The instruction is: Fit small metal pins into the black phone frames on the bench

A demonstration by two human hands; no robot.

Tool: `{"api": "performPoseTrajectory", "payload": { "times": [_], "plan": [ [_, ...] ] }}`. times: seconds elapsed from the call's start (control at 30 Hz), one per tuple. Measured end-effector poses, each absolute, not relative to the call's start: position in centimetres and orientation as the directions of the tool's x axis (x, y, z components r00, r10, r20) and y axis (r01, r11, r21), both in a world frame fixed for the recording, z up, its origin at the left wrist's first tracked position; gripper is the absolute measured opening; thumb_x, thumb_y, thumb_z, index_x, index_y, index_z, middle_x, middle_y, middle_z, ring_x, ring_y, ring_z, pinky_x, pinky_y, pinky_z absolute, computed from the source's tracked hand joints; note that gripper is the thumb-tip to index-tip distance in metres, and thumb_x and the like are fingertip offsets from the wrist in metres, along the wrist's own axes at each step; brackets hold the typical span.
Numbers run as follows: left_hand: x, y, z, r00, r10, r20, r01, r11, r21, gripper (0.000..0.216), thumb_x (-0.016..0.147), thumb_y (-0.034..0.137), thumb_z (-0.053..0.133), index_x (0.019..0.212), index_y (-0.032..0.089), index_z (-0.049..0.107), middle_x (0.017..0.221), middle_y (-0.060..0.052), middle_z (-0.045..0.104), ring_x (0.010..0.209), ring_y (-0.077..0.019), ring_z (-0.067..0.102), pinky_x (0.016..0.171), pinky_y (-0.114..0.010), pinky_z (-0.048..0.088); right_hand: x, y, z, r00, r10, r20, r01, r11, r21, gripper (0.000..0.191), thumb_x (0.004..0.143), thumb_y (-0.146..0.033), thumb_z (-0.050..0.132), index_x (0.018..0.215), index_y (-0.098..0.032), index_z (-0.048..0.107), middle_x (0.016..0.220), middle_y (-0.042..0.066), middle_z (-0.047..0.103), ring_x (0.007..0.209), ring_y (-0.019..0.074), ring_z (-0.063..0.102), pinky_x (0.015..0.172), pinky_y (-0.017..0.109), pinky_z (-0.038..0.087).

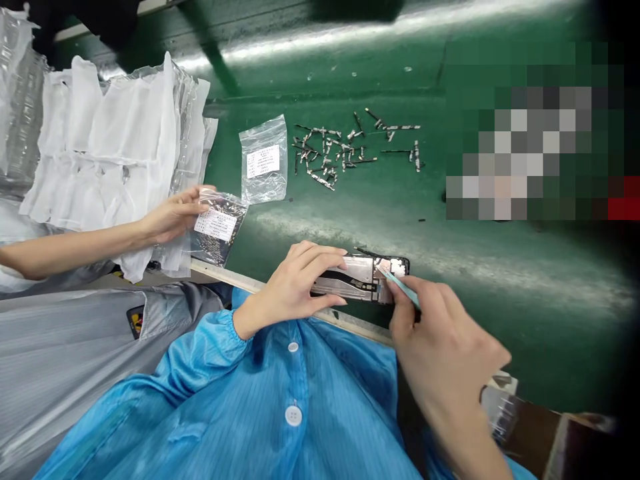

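My left hand (295, 283) grips an opened phone frame (357, 277) by its left end, holding it over the near edge of the green belt (450, 267). My right hand (440, 347) pinches a thin light-blue tool (400, 283) whose tip rests on the frame's upper right corner. Both of my sleeves are blue.
A co-worker's hand (173, 213) on the left holds a small labelled bag of parts (220, 227). Another clear labelled bag (263, 160) lies on the belt. Several small metal parts (345, 150) are scattered further back. White pouches (115, 160) are stacked at left.
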State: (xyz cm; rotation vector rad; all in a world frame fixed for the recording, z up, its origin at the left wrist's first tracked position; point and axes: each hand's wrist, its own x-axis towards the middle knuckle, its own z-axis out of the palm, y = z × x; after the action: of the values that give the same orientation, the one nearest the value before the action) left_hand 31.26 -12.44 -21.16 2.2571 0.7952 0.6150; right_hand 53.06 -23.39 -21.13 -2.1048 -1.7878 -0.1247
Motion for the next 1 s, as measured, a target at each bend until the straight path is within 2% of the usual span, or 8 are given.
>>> {"api": "performPoseTrajectory", "payload": {
  "times": [0.2, 0.3, 0.4, 0.53, 0.6, 0.73, 0.87, 1.0],
  "plan": [
    [31.2, -12.3, -21.4, 0.716, 0.654, 0.242, 0.317, -0.614, 0.723, 0.047, 0.101, 0.055, 0.074, 0.130, 0.020, 0.062, 0.141, -0.017, 0.072, 0.125, -0.0301, 0.069, 0.106, -0.047, 0.050, 59.9, -20.1, -21.3, -0.227, 0.924, 0.307, 0.954, 0.274, -0.120, 0.018, 0.112, -0.026, 0.061, 0.107, -0.023, 0.079, 0.081, 0.000, 0.072, 0.068, 0.0117, 0.062, 0.051, 0.030, 0.021],
    [31.2, -12.2, -21.3, 0.717, 0.646, 0.261, 0.304, -0.628, 0.717, 0.044, 0.102, 0.052, 0.073, 0.128, 0.019, 0.061, 0.141, -0.017, 0.072, 0.124, -0.0300, 0.069, 0.104, -0.046, 0.051, 61.4, -19.2, -21.6, -0.318, 0.905, 0.283, 0.922, 0.365, -0.132, 0.018, 0.112, -0.028, 0.061, 0.108, -0.024, 0.079, 0.087, -0.001, 0.076, 0.070, 0.0116, 0.064, 0.052, 0.027, 0.026],
    [31.1, -12.3, -21.2, 0.716, 0.665, 0.210, 0.356, -0.608, 0.710, 0.042, 0.103, 0.055, 0.071, 0.126, 0.020, 0.062, 0.143, -0.017, 0.071, 0.123, -0.0301, 0.069, 0.104, -0.047, 0.051, 59.9, -20.0, -21.8, -0.231, 0.935, 0.269, 0.938, 0.288, -0.195, 0.020, 0.114, -0.034, 0.060, 0.111, -0.022, 0.077, 0.088, 0.001, 0.076, 0.068, 0.0130, 0.065, 0.050, 0.027, 0.027],
    [31.7, -13.6, -21.3, 0.662, 0.730, 0.168, 0.452, -0.568, 0.688, 0.045, 0.100, 0.060, 0.072, 0.119, 0.020, 0.065, 0.140, -0.017, 0.072, 0.118, -0.0311, 0.067, 0.100, -0.049, 0.052, 55.0, -22.4, -21.3, 0.109, 0.959, 0.261, 0.978, -0.057, -0.200, 0.019, 0.113, -0.032, 0.061, 0.117, -0.018, 0.073, 0.091, 0.002, 0.075, 0.060, 0.0130, 0.058, 0.049, 0.027, 0.025],
    [32.4, -14.7, -21.3, 0.590, 0.790, 0.169, 0.519, -0.531, 0.670, 0.043, 0.098, 0.059, 0.075, 0.114, 0.020, 0.066, 0.137, -0.017, 0.073, 0.114, -0.0313, 0.067, 0.095, -0.048, 0.052, 52.9, -22.9, -20.9, 0.204, 0.944, 0.258, 0.970, -0.159, -0.184, 0.016, 0.110, -0.028, 0.063, 0.117, -0.017, 0.072, 0.087, 0.002, 0.072, 0.056, 0.0117, 0.051, 0.048, 0.028, 0.022],
    [33.6, -17.0, -21.4, 0.465, 0.870, 0.165, 0.628, -0.455, 0.632, 0.036, 0.097, 0.051, 0.079, 0.110, 0.019, 0.067, 0.136, -0.018, 0.072, 0.112, -0.0311, 0.066, 0.091, -0.048, 0.052, 50.9, -22.2, -20.4, 0.235, 0.926, 0.296, 0.966, -0.188, -0.177, 0.011, 0.109, -0.023, 0.065, 0.115, -0.016, 0.070, 0.085, 0.001, 0.070, 0.055, 0.0111, 0.049, 0.048, 0.028, 0.021],
    [34.2, -18.1, -21.5, 0.424, 0.884, 0.195, 0.646, -0.446, 0.619, 0.028, 0.099, 0.044, 0.078, 0.110, 0.020, 0.068, 0.139, -0.018, 0.070, 0.112, -0.0313, 0.065, 0.091, -0.048, 0.052, 50.5, -21.1, -20.5, 0.232, 0.910, 0.343, 0.969, -0.184, -0.166, 0.007, 0.108, -0.022, 0.067, 0.112, -0.016, 0.070, 0.085, 0.001, 0.073, 0.057, 0.0117, 0.053, 0.047, 0.028, 0.022],
    [34.3, -18.2, -21.6, 0.414, 0.896, 0.160, 0.654, -0.415, 0.633, 0.026, 0.097, 0.042, 0.079, 0.108, 0.020, 0.069, 0.141, -0.018, 0.069, 0.115, -0.0323, 0.065, 0.093, -0.049, 0.053, 51.5, -20.6, -20.7, 0.177, 0.914, 0.365, 0.980, -0.131, -0.148, 0.007, 0.108, -0.022, 0.068, 0.112, -0.017, 0.070, 0.087, 0.001, 0.075, 0.059, 0.0120, 0.057, 0.048, 0.028, 0.024]
  ]
}}
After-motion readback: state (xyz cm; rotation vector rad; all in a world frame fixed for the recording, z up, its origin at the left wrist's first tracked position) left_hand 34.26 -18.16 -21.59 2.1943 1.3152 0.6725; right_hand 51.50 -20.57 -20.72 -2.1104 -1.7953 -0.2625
